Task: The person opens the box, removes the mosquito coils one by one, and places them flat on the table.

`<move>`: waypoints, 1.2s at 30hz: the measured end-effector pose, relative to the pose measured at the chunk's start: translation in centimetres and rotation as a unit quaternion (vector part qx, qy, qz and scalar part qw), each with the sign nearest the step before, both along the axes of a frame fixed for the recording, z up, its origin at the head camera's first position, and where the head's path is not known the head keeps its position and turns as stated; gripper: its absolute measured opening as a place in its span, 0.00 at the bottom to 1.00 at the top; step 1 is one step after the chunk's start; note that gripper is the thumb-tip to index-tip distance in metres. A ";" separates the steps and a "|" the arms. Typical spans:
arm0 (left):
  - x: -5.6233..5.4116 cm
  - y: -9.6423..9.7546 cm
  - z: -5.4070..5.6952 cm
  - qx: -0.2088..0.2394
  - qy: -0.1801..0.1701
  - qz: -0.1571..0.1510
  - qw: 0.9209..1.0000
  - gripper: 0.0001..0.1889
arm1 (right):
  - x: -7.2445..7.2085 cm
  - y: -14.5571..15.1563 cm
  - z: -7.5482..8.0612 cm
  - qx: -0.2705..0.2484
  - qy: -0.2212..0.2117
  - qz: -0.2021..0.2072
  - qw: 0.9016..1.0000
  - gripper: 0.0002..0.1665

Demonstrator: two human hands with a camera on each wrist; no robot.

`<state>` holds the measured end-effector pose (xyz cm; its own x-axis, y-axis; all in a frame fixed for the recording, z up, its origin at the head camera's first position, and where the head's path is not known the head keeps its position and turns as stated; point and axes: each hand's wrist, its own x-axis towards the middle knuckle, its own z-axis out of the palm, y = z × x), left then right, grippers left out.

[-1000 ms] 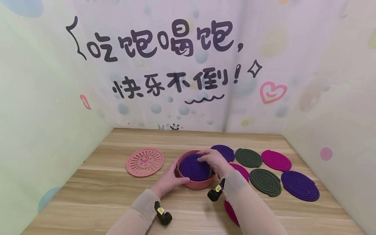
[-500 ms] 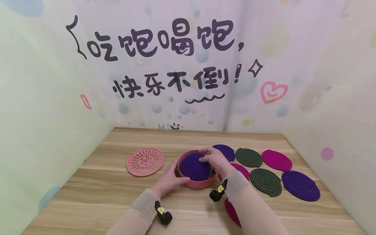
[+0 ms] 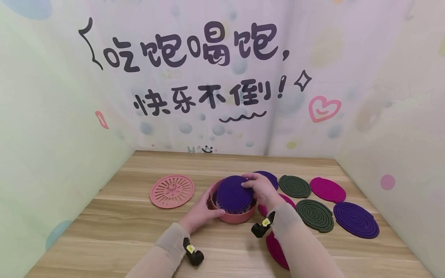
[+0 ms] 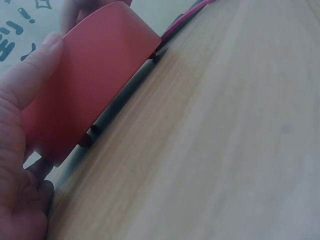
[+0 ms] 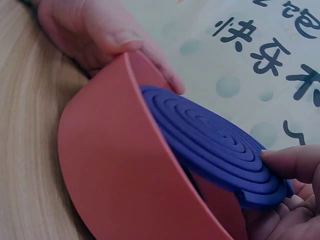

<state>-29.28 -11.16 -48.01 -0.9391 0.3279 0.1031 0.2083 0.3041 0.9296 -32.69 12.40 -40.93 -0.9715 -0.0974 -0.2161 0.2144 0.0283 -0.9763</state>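
Observation:
A round pink mosquito coil holder (image 3: 233,218) stands on the table without its lid. My left hand (image 3: 199,213) grips its left side, the thumb lying on the near wall, as the left wrist view shows with the holder's wall (image 4: 95,75) close up. With thumb and fingers my right hand (image 3: 263,190) pinches the right edge of a purple mosquito coil (image 3: 234,194). This coil is tilted, its right side raised above the rim. In the right wrist view the far edge of the coil (image 5: 210,132) is still inside the holder. A slotted dark insert shows beneath it.
The pink slotted lid (image 3: 172,191) lies to the left. On the right are several flat coils, among them a green coil (image 3: 314,215), a purple coil (image 3: 356,219) and a magenta coil (image 3: 327,189). Another magenta coil (image 3: 277,250) lies partly under my right forearm.
My right hand has lifted the purple coil up and to the right, uncovering part of the holder's inside. My left hand has stayed on the holder.

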 end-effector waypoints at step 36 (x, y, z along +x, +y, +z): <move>0.2 0.3 0.2 0.000 -0.011 0.020 1.000 0.55 | 3.9 14.3 -1.4 -0.123 -0.010 0.004 0.992 0.14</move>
<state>-29.04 -10.89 -47.81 -0.9536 0.2896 0.0824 0.1756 0.3124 0.9336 -28.82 26.70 -42.31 -0.9663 -0.1575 -0.2038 0.2341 -0.2077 -0.9498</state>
